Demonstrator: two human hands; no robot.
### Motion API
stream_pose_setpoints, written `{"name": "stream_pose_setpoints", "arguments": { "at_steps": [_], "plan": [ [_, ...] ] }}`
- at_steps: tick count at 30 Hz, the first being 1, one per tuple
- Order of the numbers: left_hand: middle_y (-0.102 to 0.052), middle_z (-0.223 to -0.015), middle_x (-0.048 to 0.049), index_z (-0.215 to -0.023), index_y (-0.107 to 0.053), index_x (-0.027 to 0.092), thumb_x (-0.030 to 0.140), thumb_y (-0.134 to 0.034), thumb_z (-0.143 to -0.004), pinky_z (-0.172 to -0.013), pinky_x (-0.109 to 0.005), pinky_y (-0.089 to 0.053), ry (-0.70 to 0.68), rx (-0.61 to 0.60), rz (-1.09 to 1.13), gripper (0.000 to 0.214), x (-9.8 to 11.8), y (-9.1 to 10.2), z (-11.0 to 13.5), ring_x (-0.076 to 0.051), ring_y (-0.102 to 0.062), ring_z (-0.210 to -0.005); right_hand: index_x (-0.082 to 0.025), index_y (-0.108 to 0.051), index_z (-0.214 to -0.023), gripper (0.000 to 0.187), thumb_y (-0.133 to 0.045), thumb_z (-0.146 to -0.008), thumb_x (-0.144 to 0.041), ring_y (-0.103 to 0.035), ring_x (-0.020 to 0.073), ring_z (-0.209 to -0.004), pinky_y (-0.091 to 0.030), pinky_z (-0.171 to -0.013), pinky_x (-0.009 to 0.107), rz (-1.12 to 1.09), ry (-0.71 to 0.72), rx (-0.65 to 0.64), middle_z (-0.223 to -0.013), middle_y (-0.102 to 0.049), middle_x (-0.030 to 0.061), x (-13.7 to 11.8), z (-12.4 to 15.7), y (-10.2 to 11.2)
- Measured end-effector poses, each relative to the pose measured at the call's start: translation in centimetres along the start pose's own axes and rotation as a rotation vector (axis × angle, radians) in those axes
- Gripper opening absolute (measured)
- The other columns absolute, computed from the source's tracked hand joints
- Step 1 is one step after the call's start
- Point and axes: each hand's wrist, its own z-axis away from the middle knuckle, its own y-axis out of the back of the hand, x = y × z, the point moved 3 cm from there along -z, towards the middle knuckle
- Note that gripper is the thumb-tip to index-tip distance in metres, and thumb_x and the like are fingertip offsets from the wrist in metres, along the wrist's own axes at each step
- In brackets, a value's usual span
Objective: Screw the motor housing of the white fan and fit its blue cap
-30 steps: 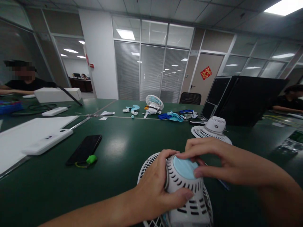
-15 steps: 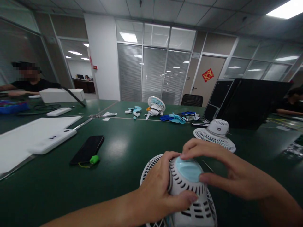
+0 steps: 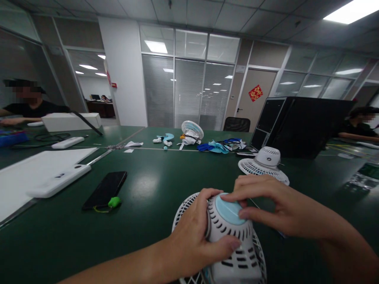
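White fan (image 3: 241,272): grille-side down on the green counter (image 3: 142,228), at the lower centre of the view; motor housing faces up.
Left grip (image 3: 192,234): grasping the housing, fingers along its left side, thumb across its front; covers part of the grille.
Right grip (image 3: 272,201): thumb and forefinger closed on the light-blue cap (image 3: 227,211) at the top of the housing.
Metal rod (image 3: 255,203): on the counter just beside the white fan, partly hidden by the right grip.
Second fan (image 3: 268,157): grille down, just beyond the right grip, which overlaps its near edge in the view.
Black case (image 3: 310,126): behind the second fan, limiting the space to the right rear.
Phone (image 3: 106,189): left of the white fan, well apart, green tag (image 3: 114,202) attached.
Far counter zone: third fan (image 3: 192,127), between light-blue parts (image 3: 168,137) and blue items (image 3: 217,147).
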Motion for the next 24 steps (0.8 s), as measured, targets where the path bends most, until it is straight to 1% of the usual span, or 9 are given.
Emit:
{"name": "stream_pose_setpoints", "arguments": {
  "at_steps": [2, 4, 6, 8, 11, 14, 16, 19, 24],
  "plan": [
    [-0.057, -0.129, -0.0136, -0.134, -0.039, 0.021, 0.044, -0.070, -0.079, -0.098, -0.050, -0.044, -0.016, -0.005, -0.008, 0.067, 0.1, 0.0, 0.0, -0.032, -0.056, -0.114, -0.022, -0.072, -0.104, 0.026, -0.068, -0.089, -0.043, -0.061, 0.0145, -0.079, -0.045, -0.068, 0.027, -0.049, -0.027, 0.012, -0.086, -0.066, 0.0021, 0.4, -0.7, -0.1],
    [-0.057, -0.128, -0.0124, -0.134, -0.042, 0.022, 0.042, -0.069, -0.080, -0.098, -0.050, -0.044, -0.030, -0.011, -0.022, 0.064, 0.2, -0.1, -0.1, -0.032, -0.056, -0.114, -0.019, -0.069, -0.087, 0.033, -0.073, -0.083, -0.051, -0.058, 0.0137, -0.074, -0.042, -0.064, 0.026, -0.048, -0.068, 0.059, -0.080, -0.062, 0.0003, 0.7, -1.4, -0.5],
    [-0.056, -0.127, -0.0120, -0.134, -0.044, 0.021, 0.040, -0.069, -0.080, -0.100, -0.050, -0.044, -0.037, -0.006, -0.030, 0.062, 0.4, 0.0, -0.2, -0.031, -0.056, -0.114, -0.018, -0.058, -0.072, 0.042, -0.072, -0.081, -0.056, -0.052, 0.0124, -0.067, -0.038, -0.061, 0.026, 0.006, -0.091, 0.127, -0.073, -0.055, -0.0020, 0.7, -1.8, -1.2],
    [-0.056, -0.128, -0.0124, -0.134, -0.044, 0.020, 0.039, -0.069, -0.079, -0.101, -0.050, -0.043, -0.034, 0.002, -0.028, 0.063, 0.5, 0.0, -0.2, -0.032, -0.055, -0.115, -0.018, -0.048, -0.065, 0.047, -0.069, -0.083, -0.057, -0.047, 0.0112, -0.063, -0.034, -0.060, 0.026, 0.071, -0.078, 0.187, -0.067, -0.049, -0.0039, 0.7, -2.0, -1.7],
    [-0.057, -0.126, -0.0109, -0.133, -0.044, 0.022, 0.039, -0.067, -0.081, -0.100, -0.048, -0.045, -0.057, -0.004, -0.026, 0.059, 0.3, 0.0, -0.3, -0.031, -0.057, -0.114, -0.018, -0.048, -0.066, 0.043, -0.068, -0.086, -0.050, -0.045, 0.0106, -0.063, -0.033, -0.062, 0.027, 0.083, -0.034, 0.233, -0.066, -0.049, -0.0044, 0.6, -1.7, -1.9],
    [-0.059, -0.124, -0.0096, -0.135, -0.042, 0.025, 0.040, -0.063, -0.085, -0.096, -0.046, -0.049, -0.122, 0.009, -0.059, 0.057, -0.2, -0.1, -0.2, -0.029, -0.060, -0.109, -0.017, -0.060, -0.076, 0.027, -0.070, -0.087, -0.039, -0.053, 0.0121, -0.071, -0.039, -0.068, 0.027, -0.036, -0.007, 0.224, -0.075, -0.057, -0.0011, 0.7, -1.0, -1.6],
    [-0.059, -0.125, -0.0103, -0.137, -0.041, 0.026, 0.042, -0.062, -0.086, -0.095, -0.045, -0.051, -0.145, 0.018, -0.094, 0.057, -0.5, -0.1, -0.1, -0.030, -0.061, -0.110, -0.016, -0.063, -0.080, 0.021, -0.072, -0.085, -0.035, -0.056, 0.0127, -0.074, -0.042, -0.070, 0.027, -0.132, 0.010, 0.225, -0.078, -0.060, 0.0006, 0.8, -0.6, -1.4],
    [-0.063, -0.125, -0.0091, -0.136, -0.046, 0.028, 0.043, -0.063, -0.086, -0.093, -0.043, -0.054, -0.128, 0.066, -0.148, 0.054, -0.9, 0.0, 0.1, -0.031, -0.063, -0.110, -0.016, -0.061, -0.072, 0.027, -0.076, -0.081, -0.036, -0.054, 0.0107, -0.068, -0.042, -0.064, 0.024, -0.208, 0.020, 0.269, -0.072, -0.058, -0.0014, 1.0, -0.5, -1.3],
    [-0.067, -0.121, -0.0073, -0.132, -0.052, 0.029, 0.052, -0.061, -0.086, -0.087, -0.039, -0.059, -0.120, 0.174, -0.176, 0.051, -1.1, -0.1, 0.2, -0.033, -0.066, -0.108, -0.019, -0.051, -0.059, 0.044, -0.081, -0.073, -0.048, -0.047, 0.0081, -0.059, -0.037, -0.058, 0.023, -0.210, -0.022, 0.297, -0.064, -0.051, -0.0060, 1.1, -1.0, -1.7]
  ]
}}
